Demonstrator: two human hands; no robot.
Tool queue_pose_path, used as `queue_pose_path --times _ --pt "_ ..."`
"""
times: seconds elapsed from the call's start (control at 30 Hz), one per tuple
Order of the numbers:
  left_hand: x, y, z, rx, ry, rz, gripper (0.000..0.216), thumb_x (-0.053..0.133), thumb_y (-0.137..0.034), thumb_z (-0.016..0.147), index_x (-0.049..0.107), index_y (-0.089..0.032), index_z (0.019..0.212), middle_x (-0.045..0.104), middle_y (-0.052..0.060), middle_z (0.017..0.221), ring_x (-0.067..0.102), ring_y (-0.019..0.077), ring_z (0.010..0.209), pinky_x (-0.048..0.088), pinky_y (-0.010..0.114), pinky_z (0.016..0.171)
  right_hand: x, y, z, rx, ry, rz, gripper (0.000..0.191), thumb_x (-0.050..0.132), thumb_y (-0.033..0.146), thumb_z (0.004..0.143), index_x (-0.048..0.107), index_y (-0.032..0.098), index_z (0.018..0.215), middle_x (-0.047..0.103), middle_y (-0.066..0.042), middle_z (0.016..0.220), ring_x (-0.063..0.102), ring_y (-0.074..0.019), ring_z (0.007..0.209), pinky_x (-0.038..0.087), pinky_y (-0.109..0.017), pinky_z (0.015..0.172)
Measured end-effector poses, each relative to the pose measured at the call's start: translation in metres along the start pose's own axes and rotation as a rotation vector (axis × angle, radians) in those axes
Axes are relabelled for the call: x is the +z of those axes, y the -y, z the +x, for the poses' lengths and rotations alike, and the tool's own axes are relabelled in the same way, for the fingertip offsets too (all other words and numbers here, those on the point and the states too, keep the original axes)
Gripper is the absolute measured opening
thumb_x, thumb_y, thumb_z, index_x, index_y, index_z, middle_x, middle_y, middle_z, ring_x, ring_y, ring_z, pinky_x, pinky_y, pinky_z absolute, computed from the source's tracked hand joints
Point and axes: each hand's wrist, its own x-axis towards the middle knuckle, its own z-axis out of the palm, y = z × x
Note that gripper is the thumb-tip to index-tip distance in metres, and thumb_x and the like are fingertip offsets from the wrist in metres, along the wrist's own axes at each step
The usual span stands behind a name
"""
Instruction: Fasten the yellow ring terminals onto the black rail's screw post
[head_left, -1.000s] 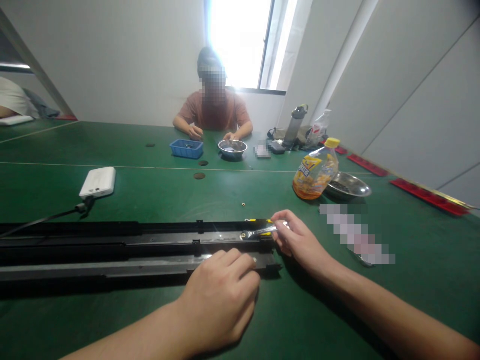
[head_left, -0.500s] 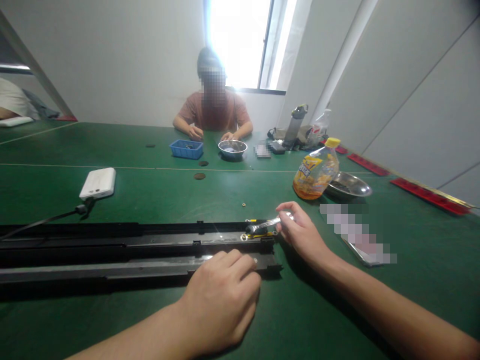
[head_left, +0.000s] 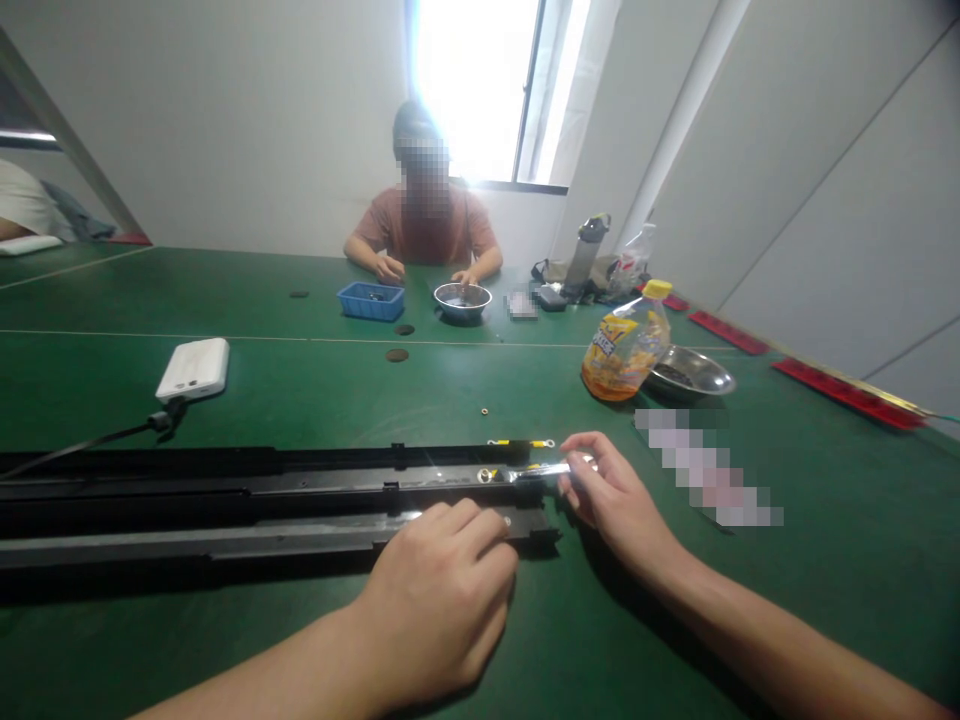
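A long black rail assembly (head_left: 247, 495) lies across the green table (head_left: 300, 385) in front of me. My left hand (head_left: 442, 600) rests on its near edge with the fingers curled down onto it, close to the rail's right end. My right hand (head_left: 619, 495) pinches a small silver wrench (head_left: 544, 469) whose head sits at a nut (head_left: 485, 475) on the rail's top. A thin yellow-marked wire (head_left: 521, 442) lies just behind the rail's end. A loose small washer (head_left: 485, 410) sits on the table beyond.
An orange drink bottle (head_left: 626, 345) and a steel bowl (head_left: 690, 372) stand at the right. A white power bank (head_left: 193, 368) with a cable lies at the left. Across the table a seated person (head_left: 424, 235) has a blue tray (head_left: 370, 299) and another steel bowl (head_left: 463, 298).
My right hand swung the wrench handle away from me and then back toward me, so the wrench now lies flatter along the rail. My left hand stayed put on the rail.
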Motion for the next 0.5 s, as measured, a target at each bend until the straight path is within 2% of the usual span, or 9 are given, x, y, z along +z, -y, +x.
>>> queue_pose_path --times 0.5 --pt "-0.0009 0.0002 0.0009 -0.002 0.01 0.007 0.008 0.057 -0.025 0.099 0.064 -0.022 0.102 0.066 0.006 0.111 0.058 0.0267 0.095 0.053 0.045 0.078 0.0107 -0.0069 0.0055 -0.035 0.038 0.026 0.031 0.06 0.055 0.1 0.054 0.026 0.108 0.053 0.005 0.072 0.042 -0.0125 0.058 0.026 -0.023 0.049"
